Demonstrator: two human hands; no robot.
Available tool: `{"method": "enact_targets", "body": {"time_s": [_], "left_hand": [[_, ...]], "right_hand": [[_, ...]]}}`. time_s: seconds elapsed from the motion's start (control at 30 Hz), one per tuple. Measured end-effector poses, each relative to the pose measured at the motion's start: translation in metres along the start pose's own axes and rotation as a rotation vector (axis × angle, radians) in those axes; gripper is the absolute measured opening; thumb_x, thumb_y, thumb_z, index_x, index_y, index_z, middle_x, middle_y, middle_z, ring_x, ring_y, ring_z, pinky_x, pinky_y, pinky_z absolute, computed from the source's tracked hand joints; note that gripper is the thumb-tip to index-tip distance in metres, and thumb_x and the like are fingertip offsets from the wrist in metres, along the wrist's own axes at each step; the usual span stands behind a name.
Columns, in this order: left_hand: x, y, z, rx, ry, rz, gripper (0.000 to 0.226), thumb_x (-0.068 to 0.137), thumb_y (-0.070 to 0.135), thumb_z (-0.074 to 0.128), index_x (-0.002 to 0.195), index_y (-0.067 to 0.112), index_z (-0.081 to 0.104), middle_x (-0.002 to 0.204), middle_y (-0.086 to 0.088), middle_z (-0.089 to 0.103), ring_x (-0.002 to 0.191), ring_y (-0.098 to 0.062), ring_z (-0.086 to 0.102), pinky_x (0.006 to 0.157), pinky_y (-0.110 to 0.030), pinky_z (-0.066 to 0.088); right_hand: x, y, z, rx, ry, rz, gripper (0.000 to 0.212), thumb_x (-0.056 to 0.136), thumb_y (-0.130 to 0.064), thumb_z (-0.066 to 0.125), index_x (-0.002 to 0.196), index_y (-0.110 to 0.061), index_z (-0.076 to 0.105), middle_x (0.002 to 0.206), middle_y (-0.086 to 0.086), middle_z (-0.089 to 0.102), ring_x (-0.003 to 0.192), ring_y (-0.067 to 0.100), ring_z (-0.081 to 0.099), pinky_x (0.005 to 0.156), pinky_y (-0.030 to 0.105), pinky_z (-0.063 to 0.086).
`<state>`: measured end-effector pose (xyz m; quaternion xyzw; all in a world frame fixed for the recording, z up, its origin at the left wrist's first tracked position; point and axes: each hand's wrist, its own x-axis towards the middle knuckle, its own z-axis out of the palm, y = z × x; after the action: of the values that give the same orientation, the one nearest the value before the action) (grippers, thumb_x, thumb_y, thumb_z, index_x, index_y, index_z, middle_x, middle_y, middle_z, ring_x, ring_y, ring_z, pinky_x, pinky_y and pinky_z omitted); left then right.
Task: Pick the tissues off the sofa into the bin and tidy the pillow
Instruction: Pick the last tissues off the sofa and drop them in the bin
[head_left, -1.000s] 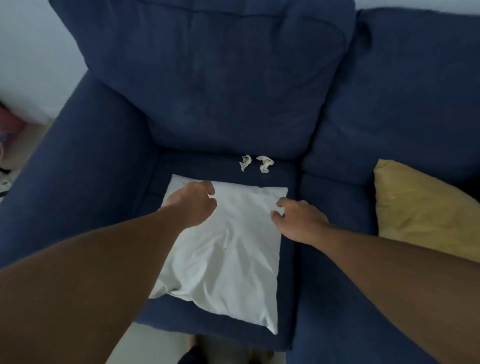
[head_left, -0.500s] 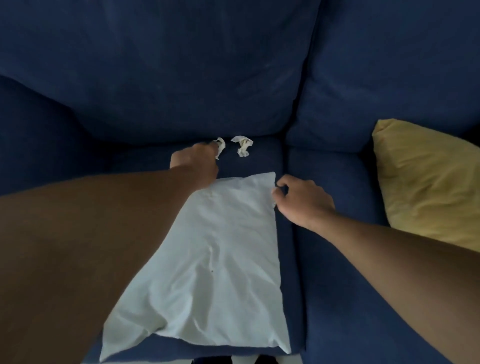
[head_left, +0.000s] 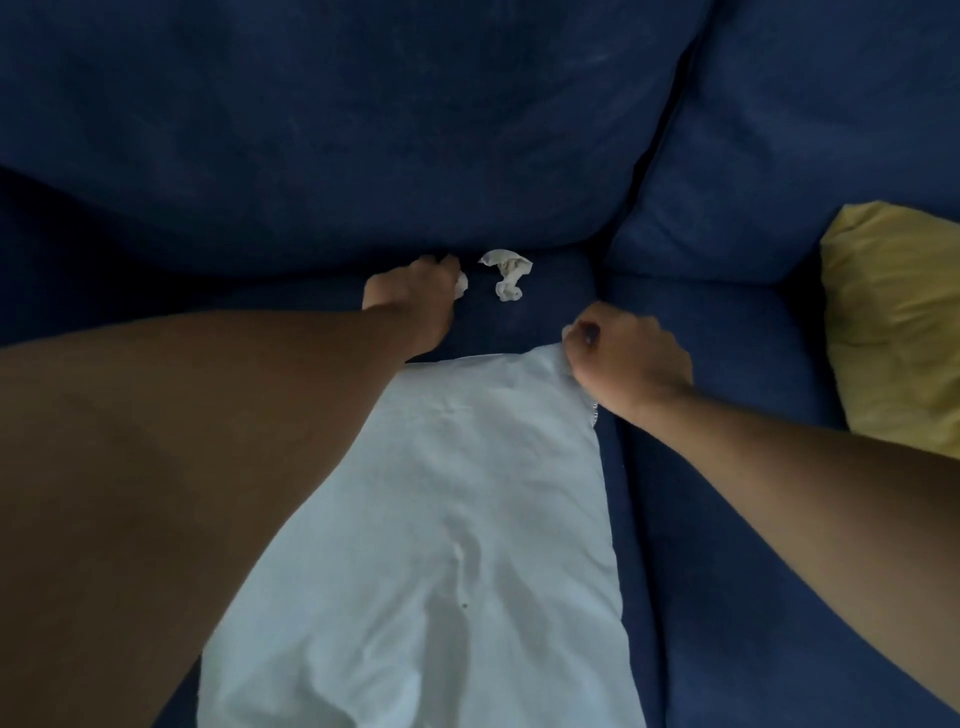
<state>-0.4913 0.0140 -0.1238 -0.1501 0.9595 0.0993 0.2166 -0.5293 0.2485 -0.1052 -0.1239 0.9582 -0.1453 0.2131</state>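
Observation:
A white pillow (head_left: 457, 519) lies flat on the dark blue sofa seat (head_left: 524, 322). Two crumpled white tissues rest at the back of the seat. My left hand (head_left: 415, 296) is closed around the left tissue (head_left: 461, 285), of which only a small bit shows past the fingers. The right tissue (head_left: 506, 274) lies free just beside it. My right hand (head_left: 623, 358) grips the pillow's far right corner with curled fingers.
A yellow cushion (head_left: 893, 322) sits on the right seat against the blue back cushions (head_left: 363, 130). A seam between the two seat cushions runs down past the pillow's right edge. No bin is in view.
My left hand left the pillow and reached forward to the left tissue, closing on it. My right hand stayed at the pillow's corner. The camera moved closer to the sofa.

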Motion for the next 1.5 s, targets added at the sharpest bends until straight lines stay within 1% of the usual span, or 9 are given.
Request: {"method": "enact_targets", "body": {"time_s": [0.17, 0.27, 0.37, 0.47, 0.6, 0.87, 1.07, 1.27, 1.5], "left_hand": [[-0.016, -0.019, 0.005, -0.126, 0.0, 0.015, 0.017, 0.098, 0.028, 0.051, 0.112, 0.024, 0.06, 0.115, -0.007, 0.065, 0.093, -0.029, 0.061, 0.074, -0.038, 0.045], [-0.026, -0.037, 0.008, -0.291, -0.008, 0.024, 0.01, 0.096, 0.037, 0.053, 0.096, 0.028, 0.058, 0.11, -0.001, 0.067, 0.091, -0.026, 0.062, 0.078, -0.041, 0.053], [-0.039, -0.05, 0.01, -0.461, 0.006, 0.04, 0.014, 0.093, 0.041, 0.058, 0.086, 0.03, 0.057, 0.092, 0.005, 0.065, 0.082, -0.022, 0.064, 0.074, -0.04, 0.057], [-0.05, -0.058, 0.012, -0.501, 0.028, 0.017, 0.012, 0.092, 0.039, 0.061, 0.084, 0.029, 0.058, 0.088, 0.005, 0.065, 0.079, -0.021, 0.064, 0.073, -0.041, 0.058], [-0.064, -0.06, 0.013, -0.488, 0.088, -0.035, 0.008, 0.094, 0.034, 0.059, 0.088, 0.028, 0.058, 0.098, 0.005, 0.068, 0.082, -0.02, 0.063, 0.072, -0.037, 0.056], [-0.102, -0.044, -0.001, -0.299, 0.246, -0.105, 0.003, 0.101, 0.023, 0.05, 0.098, 0.022, 0.05, 0.098, -0.003, 0.064, 0.073, -0.019, 0.054, 0.066, -0.034, 0.036], [-0.158, -0.038, -0.021, -0.423, 0.213, -0.144, 0.005, 0.1, 0.029, 0.048, 0.103, 0.031, 0.052, 0.094, -0.002, 0.067, 0.077, -0.027, 0.062, 0.062, -0.037, 0.05], [-0.227, -0.044, -0.02, -0.413, 0.209, -0.256, 0.02, 0.098, 0.031, 0.048, 0.114, 0.032, 0.06, 0.11, 0.002, 0.069, 0.093, -0.027, 0.063, 0.073, -0.037, 0.051], [-0.317, -0.069, 0.001, -0.48, 0.216, -0.502, 0.018, 0.092, 0.033, 0.045, 0.101, 0.033, 0.061, 0.089, 0.009, 0.061, 0.069, -0.015, 0.056, 0.055, -0.03, 0.041]], "right_hand": [[0.041, -0.04, 0.006, -0.014, 0.004, -0.09, 0.024, 0.095, -0.042, 0.049, 0.114, -0.035, 0.063, 0.107, 0.003, 0.07, 0.097, 0.033, 0.064, 0.073, 0.039, 0.045], [0.06, -0.067, 0.013, -0.078, -0.066, -0.195, 0.04, 0.098, -0.032, 0.051, 0.137, -0.041, 0.054, 0.13, 0.008, 0.061, 0.115, 0.038, 0.059, 0.082, 0.041, 0.047], [0.07, -0.081, 0.024, -0.202, -0.115, -0.188, 0.041, 0.099, -0.028, 0.055, 0.139, -0.037, 0.056, 0.139, 0.009, 0.054, 0.121, 0.038, 0.055, 0.082, 0.039, 0.043], [0.064, -0.083, 0.026, -0.284, -0.098, -0.147, 0.021, 0.098, -0.024, 0.057, 0.117, -0.026, 0.065, 0.125, 0.01, 0.062, 0.11, 0.037, 0.061, 0.075, 0.036, 0.039], [0.043, -0.076, 0.016, -0.289, -0.084, -0.227, 0.008, 0.1, -0.031, 0.05, 0.097, -0.032, 0.058, 0.111, 0.007, 0.066, 0.088, 0.031, 0.058, 0.068, 0.034, 0.038], [-0.005, -0.066, -0.008, -0.199, 0.015, -0.326, 0.018, 0.1, -0.035, 0.05, 0.111, -0.03, 0.064, 0.108, 0.001, 0.07, 0.085, 0.026, 0.06, 0.064, 0.033, 0.036], [-0.048, -0.063, -0.035, -0.22, -0.018, -0.438, 0.017, 0.102, -0.033, 0.042, 0.087, -0.04, 0.042, 0.084, -0.008, 0.062, 0.067, 0.018, 0.053, 0.05, 0.028, 0.029], [-0.085, -0.076, -0.042, -0.31, -0.03, -0.508, 0.014, 0.1, -0.034, 0.04, 0.089, -0.031, 0.048, 0.082, -0.006, 0.061, 0.067, 0.022, 0.054, 0.053, 0.032, 0.032], [-0.129, -0.125, -0.031, -0.379, -0.092, -0.675, 0.019, 0.1, -0.038, 0.039, 0.102, -0.032, 0.057, 0.096, -0.005, 0.067, 0.073, 0.024, 0.051, 0.061, 0.035, 0.037]]}}
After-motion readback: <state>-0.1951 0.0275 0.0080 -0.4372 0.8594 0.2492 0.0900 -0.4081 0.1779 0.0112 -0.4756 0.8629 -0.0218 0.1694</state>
